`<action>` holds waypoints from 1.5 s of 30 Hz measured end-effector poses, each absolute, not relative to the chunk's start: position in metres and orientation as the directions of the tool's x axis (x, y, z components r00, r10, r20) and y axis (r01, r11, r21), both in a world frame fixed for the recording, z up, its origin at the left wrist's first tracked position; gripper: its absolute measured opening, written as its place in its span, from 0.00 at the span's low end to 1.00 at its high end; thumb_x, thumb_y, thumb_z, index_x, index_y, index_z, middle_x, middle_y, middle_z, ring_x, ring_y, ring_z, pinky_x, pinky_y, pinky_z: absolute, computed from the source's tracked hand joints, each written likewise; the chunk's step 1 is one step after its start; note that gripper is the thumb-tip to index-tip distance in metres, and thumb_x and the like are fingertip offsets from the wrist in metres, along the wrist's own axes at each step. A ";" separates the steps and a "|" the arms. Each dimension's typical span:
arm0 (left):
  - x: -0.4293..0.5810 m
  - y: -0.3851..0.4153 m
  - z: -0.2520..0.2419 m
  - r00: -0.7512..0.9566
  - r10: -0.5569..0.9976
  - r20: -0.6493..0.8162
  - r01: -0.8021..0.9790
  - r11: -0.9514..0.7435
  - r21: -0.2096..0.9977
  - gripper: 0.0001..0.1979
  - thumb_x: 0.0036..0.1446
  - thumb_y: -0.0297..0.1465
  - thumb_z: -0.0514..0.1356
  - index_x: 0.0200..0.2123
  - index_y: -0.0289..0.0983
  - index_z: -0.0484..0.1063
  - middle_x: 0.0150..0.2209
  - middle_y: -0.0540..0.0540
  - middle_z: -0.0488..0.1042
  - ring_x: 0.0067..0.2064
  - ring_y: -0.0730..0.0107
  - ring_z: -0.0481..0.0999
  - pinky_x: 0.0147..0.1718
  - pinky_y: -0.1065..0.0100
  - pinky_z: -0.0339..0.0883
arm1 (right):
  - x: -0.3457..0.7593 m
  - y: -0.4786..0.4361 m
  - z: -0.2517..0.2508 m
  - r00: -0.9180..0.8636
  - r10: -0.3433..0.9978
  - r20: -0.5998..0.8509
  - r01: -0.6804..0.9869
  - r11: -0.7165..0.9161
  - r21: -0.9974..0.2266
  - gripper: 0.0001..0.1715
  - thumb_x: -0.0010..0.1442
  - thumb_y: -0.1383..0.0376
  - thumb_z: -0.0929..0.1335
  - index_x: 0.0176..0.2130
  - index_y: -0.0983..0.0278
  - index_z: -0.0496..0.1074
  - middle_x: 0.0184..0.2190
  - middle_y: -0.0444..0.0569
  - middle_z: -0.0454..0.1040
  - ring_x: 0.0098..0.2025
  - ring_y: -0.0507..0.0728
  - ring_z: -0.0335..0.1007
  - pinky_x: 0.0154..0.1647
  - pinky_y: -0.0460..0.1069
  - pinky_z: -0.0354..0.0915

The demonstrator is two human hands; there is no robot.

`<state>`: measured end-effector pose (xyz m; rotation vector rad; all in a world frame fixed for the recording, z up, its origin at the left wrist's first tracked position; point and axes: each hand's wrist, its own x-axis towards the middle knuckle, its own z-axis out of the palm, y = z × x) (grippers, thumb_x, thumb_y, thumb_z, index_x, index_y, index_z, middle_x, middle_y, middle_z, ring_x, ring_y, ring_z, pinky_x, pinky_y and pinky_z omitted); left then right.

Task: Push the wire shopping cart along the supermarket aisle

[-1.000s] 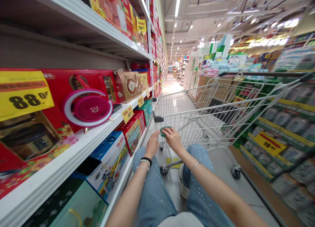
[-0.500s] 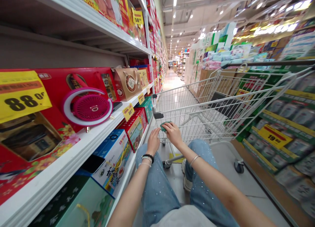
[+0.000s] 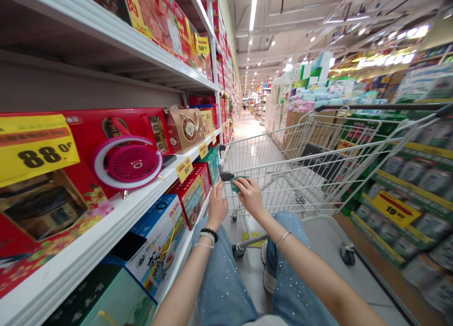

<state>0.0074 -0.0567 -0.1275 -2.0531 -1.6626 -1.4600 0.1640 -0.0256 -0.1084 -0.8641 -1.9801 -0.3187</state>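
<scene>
A wire shopping cart (image 3: 304, 161) stands in a supermarket aisle just ahead of my knees. My right hand (image 3: 250, 196) is closed over a small green object (image 3: 238, 180) at the cart's near corner. Beside it, my left hand (image 3: 217, 206) reaches toward the same corner with its fingers loosely extended, at or near the wire; whether it grips anything I cannot make out. A black bead bracelet (image 3: 208, 232) is on my left wrist and a thin bangle (image 3: 282, 239) on my right. My legs in blue jeans show below.
White shelves (image 3: 116, 208) run close along the left with red gift boxes, a pink round fan (image 3: 126, 163) and yellow price tags (image 3: 37, 149). Stacked green goods (image 3: 410, 175) line the right. The aisle floor (image 3: 247, 121) runs ahead past the cart.
Both hands and the cart's corner have shifted slightly up and forward in view. My left hand has stretched further toward the cart. The view has tilted a little.
</scene>
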 end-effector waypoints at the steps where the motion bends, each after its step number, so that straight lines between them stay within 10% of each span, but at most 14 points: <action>1: 0.008 -0.053 -0.117 -0.057 0.657 0.752 0.806 -0.415 0.423 0.37 0.47 0.15 0.49 0.62 0.36 0.58 0.64 0.39 0.61 0.67 0.61 0.57 0.67 0.52 0.51 | 0.163 -0.024 -0.101 -0.320 0.431 0.844 0.683 0.722 -0.110 0.29 0.56 0.79 0.63 0.53 0.60 0.73 0.52 0.50 0.75 0.50 0.60 0.64 0.54 0.55 0.63; 45: 0.028 -0.042 -0.091 -0.096 0.653 0.752 0.805 -0.393 0.444 0.34 0.45 0.16 0.51 0.58 0.36 0.62 0.61 0.40 0.66 0.67 0.58 0.58 0.69 0.51 0.49 | 0.183 -0.025 -0.101 -0.217 0.428 0.877 0.670 0.719 -0.186 0.28 0.52 0.82 0.60 0.45 0.61 0.75 0.45 0.47 0.78 0.49 0.59 0.67 0.54 0.53 0.63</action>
